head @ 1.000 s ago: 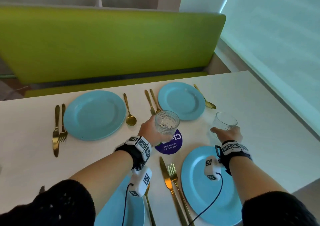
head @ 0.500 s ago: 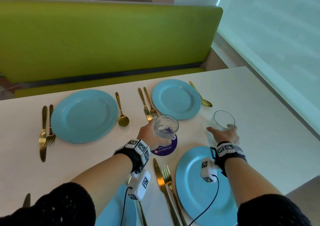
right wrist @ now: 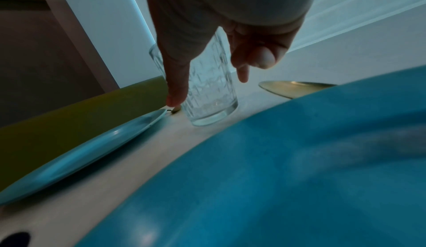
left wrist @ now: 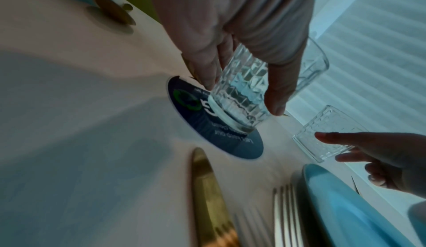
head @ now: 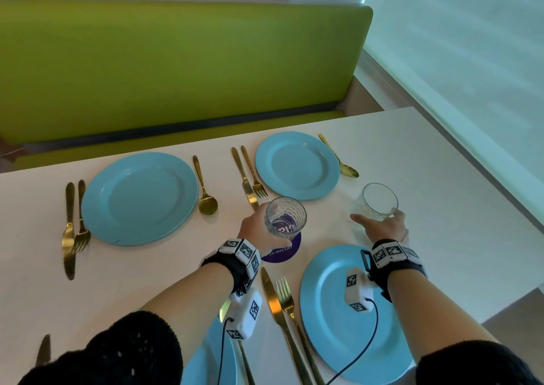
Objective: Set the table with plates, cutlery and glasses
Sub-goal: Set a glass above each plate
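My left hand grips a patterned clear glass upright by its sides. The base of this glass is on or just above a round purple sticker at the table's middle. A second glass stands on the white table past the near right blue plate. My right hand is at this second glass with thumb and fingers straightened along its sides, not clasping it.
Two blue plates lie on the far side, each with a gold knife, fork and spoon. A gold knife and fork lie between the near plates. A green bench runs behind; the table edge is at right.
My right hand's thumb has spread away from its glass, which now stands on the table. The left hand's glass has sunk a little toward the purple sticker.
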The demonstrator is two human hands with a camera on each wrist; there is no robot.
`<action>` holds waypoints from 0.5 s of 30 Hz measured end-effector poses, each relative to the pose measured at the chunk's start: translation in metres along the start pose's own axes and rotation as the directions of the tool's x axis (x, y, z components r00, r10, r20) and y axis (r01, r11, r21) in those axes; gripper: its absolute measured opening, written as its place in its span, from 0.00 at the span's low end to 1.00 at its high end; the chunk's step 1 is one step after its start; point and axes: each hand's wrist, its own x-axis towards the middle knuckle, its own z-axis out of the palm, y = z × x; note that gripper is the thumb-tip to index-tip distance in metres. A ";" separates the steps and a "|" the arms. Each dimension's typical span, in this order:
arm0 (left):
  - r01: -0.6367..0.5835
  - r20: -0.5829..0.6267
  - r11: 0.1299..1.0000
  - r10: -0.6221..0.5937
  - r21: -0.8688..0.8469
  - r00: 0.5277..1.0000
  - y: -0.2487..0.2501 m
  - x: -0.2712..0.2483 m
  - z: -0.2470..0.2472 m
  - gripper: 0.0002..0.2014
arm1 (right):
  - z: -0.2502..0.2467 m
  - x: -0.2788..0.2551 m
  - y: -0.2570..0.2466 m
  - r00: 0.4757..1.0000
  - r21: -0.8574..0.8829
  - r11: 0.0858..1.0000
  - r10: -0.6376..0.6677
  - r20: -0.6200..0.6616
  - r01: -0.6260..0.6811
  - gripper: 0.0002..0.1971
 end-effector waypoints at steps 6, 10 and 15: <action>0.012 0.045 1.000 -0.013 0.020 0.999 0.004 -0.011 -0.005 0.53 | -0.011 -0.017 0.005 1.000 0.010 1.000 -0.016 -0.024 0.016 0.50; -0.017 0.019 1.000 0.017 0.014 1.000 -0.004 -0.035 -0.025 0.54 | -0.017 -0.050 0.002 0.998 0.019 0.999 -0.030 -0.064 0.031 0.43; 0.010 -0.038 0.995 -0.014 -0.102 0.999 -0.034 -0.078 -0.069 0.48 | -0.017 -0.115 -0.009 0.991 0.040 0.995 -0.085 -0.105 0.090 0.35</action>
